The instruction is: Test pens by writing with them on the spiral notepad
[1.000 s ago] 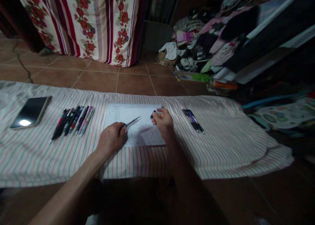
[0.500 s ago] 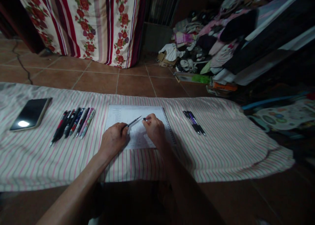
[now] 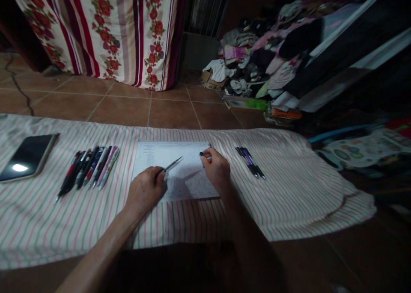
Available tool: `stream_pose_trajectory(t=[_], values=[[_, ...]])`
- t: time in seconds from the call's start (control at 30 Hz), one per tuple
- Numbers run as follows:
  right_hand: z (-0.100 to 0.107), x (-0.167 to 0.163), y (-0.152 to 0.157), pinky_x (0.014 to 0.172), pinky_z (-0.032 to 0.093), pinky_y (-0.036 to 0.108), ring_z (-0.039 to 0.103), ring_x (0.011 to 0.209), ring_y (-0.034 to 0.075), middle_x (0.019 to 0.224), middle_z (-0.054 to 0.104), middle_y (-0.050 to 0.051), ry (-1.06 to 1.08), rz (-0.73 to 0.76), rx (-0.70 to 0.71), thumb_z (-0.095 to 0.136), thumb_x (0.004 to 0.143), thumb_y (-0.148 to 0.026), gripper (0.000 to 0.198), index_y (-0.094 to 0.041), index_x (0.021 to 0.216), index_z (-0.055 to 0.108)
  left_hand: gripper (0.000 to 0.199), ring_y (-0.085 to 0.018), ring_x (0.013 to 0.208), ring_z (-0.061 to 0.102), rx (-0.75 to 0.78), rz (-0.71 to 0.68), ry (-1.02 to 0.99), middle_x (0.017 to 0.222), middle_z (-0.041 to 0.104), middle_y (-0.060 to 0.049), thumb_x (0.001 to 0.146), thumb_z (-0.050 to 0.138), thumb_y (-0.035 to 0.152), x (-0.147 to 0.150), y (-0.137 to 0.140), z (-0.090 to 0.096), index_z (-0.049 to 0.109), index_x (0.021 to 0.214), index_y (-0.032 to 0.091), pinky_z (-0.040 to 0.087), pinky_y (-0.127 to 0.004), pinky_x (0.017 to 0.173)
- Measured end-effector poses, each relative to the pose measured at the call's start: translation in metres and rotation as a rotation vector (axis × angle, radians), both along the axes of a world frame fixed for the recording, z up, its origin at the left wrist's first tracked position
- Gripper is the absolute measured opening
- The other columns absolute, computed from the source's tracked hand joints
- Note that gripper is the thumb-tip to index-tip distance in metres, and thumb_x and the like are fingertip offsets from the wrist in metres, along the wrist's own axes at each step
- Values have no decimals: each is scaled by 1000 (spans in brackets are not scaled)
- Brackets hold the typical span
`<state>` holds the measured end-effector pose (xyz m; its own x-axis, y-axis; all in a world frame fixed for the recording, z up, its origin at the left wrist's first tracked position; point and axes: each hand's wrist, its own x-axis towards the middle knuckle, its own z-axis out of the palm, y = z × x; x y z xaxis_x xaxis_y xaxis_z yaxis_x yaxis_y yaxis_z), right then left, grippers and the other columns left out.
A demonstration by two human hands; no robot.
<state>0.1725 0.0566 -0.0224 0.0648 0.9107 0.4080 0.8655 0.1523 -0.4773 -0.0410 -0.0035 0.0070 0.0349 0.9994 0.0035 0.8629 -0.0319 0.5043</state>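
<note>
My left hand (image 3: 146, 188) is closed around a slim dark pen (image 3: 172, 164), its thin pointed end aimed up and right over the notebook. Pinched between the fingertips of my right hand (image 3: 216, 167) is a small black piece (image 3: 201, 154); its exact kind is too small to make out. Beneath both hands lies a spiral notebook (image 3: 180, 186), open to a page with writing and a printed table. The right hand covers much of the notebook's spiral edge.
Left of the notebook several pens (image 3: 91, 167) lie in a row, with a smartphone (image 3: 28, 156) beyond them. On the right, a few dark and purple pens (image 3: 250, 162) lie together. A striped cloth (image 3: 298, 190) covers the surface. Behind are a floral curtain (image 3: 128, 36) and piled clothes (image 3: 257, 57).
My right hand has moved right with the small black piece, farther from the pen's tip. The left hand still holds the pen. The whole view has shifted slightly.
</note>
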Motion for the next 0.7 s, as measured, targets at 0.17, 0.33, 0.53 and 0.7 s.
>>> stream_pose_trajectory(t=[0.17, 0.33, 0.53, 0.7], values=[[0, 9, -1, 67, 41, 27, 59, 67, 17, 81, 67, 5, -31, 20, 12, 51, 77, -18, 9, -18, 80, 59, 30, -22, 89, 63, -17, 7, 8, 94, 68, -8, 87, 39, 28, 1, 1, -1, 64, 98, 17, 45, -30, 76], [-4, 10, 0, 70, 43, 28, 60, 71, 18, 79, 66, 5, -8, 59, -7, 50, 76, -17, 11, -18, 80, 60, 31, -21, 88, 64, -23, -1, -1, 94, 68, -7, 86, 38, 28, 3, 1, -3, 63, 100, 18, 45, -29, 75], [-10, 12, 2, 68, 45, 28, 60, 70, 17, 79, 66, 5, 88, 65, -45, 49, 76, -17, 13, -19, 80, 62, 30, -21, 84, 65, -32, 4, -13, 92, 69, -6, 85, 39, 27, 3, 3, -5, 64, 99, 19, 46, -28, 72], [-12, 13, 2, 70, 46, 29, 60, 73, 17, 82, 65, 7, 89, 129, -46, 48, 77, -15, 15, -17, 81, 63, 29, -20, 84, 65, -31, 10, -13, 91, 69, -6, 85, 40, 28, 3, 3, -5, 64, 99, 19, 46, -27, 71]])
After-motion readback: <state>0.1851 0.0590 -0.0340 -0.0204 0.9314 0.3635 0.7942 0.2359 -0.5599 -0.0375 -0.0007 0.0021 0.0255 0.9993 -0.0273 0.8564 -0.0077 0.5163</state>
